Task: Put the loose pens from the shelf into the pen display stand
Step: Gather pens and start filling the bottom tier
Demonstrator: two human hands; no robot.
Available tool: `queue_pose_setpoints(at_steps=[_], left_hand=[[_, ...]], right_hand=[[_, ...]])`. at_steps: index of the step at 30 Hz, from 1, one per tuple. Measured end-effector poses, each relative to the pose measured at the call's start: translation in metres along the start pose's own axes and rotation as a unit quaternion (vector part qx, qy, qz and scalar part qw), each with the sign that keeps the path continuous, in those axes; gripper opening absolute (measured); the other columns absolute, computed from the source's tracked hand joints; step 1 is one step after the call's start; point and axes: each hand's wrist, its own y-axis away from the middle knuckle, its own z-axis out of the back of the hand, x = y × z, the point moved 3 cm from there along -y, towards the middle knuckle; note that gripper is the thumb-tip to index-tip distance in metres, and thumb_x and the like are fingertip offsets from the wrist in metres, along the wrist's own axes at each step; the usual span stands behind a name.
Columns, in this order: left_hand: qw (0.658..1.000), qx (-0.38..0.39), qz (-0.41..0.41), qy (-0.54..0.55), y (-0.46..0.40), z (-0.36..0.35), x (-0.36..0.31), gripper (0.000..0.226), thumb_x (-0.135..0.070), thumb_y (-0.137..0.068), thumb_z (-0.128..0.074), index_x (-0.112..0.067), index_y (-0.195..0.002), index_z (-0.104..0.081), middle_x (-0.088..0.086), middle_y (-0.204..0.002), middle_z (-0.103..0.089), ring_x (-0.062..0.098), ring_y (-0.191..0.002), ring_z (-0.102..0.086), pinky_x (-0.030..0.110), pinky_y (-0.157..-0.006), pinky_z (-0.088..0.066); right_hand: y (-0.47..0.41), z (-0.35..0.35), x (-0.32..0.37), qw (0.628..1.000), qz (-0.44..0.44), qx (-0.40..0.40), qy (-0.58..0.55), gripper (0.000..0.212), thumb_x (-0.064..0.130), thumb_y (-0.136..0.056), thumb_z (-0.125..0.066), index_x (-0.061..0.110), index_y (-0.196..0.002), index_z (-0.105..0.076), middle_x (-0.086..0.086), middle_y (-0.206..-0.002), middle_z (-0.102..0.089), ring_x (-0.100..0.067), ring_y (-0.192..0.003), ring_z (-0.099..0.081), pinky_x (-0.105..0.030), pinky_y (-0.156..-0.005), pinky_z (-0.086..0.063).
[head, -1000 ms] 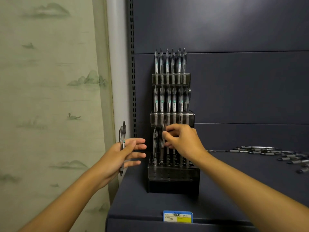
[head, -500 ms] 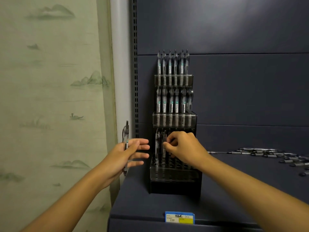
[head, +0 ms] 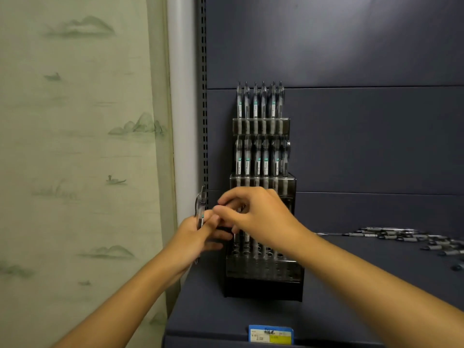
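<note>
The black tiered pen display stand (head: 263,280) sits at the shelf's left end. Its top and middle tiers are full of pens, and the bottom tier has a few pens (head: 247,238) at its left side. My left hand (head: 200,237) holds one clear pen (head: 201,204) upright, just left of the stand. My right hand (head: 261,217) hovers in front of the stand's bottom tier. Its loosely curled fingertips are close to my left hand's fingers and I see nothing in them. Several loose pens (head: 401,236) lie at the far right of the shelf.
The dark blue shelf board (head: 351,285) has a blue and yellow price tag (head: 271,334) on its front edge. A slotted metal upright (head: 204,96) runs beside the stand. A pale green patterned wall (head: 75,146) fills the left.
My right hand left the pen it was seating in the bottom tier and moved left and up toward my left hand. The left hand with its pen moved slightly right.
</note>
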Motion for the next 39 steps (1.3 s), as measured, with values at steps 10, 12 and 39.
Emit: queue_pose_setpoints(at_steps=[10, 12, 39], left_hand=[[0.999, 0.007, -0.042, -0.030, -0.001, -0.012, -0.007, 0.020, -0.011, -0.101, -0.049, -0.023, -0.108, -0.064, -0.002, -0.092, -0.076, 0.015, -0.088, -0.073, 0.033, -0.079, -0.060], [0.998, 0.011, -0.049, -0.034, -0.002, -0.012, -0.005, 0.016, -0.013, -0.096, -0.058, -0.022, -0.107, -0.065, -0.006, -0.090, -0.076, 0.012, -0.087, -0.072, 0.026, -0.074, -0.059], [0.997, -0.049, -0.008, -0.052, -0.010, 0.012, 0.026, 0.021, -0.011, -0.099, -0.051, -0.016, -0.112, -0.067, -0.001, -0.105, -0.075, 0.009, -0.092, -0.071, 0.020, -0.070, -0.057]], right_hand=[[-0.008, -0.010, 0.007, 0.998, -0.012, -0.047, -0.030, 0.017, 0.039, -0.093, -0.064, 0.026, -0.100, -0.073, 0.011, -0.089, -0.071, -0.001, -0.084, -0.065, -0.025, -0.080, -0.057], [-0.009, -0.004, 0.006, 0.996, -0.015, -0.074, -0.049, 0.015, 0.036, -0.094, -0.063, 0.024, -0.100, -0.071, 0.009, -0.089, -0.073, -0.003, -0.084, -0.068, -0.022, -0.076, -0.057], [0.005, 0.022, -0.074, 0.990, -0.098, -0.098, -0.039, 0.014, 0.033, -0.096, -0.063, 0.021, -0.102, -0.066, 0.004, -0.083, -0.073, -0.005, -0.069, -0.072, -0.030, -0.073, -0.062]])
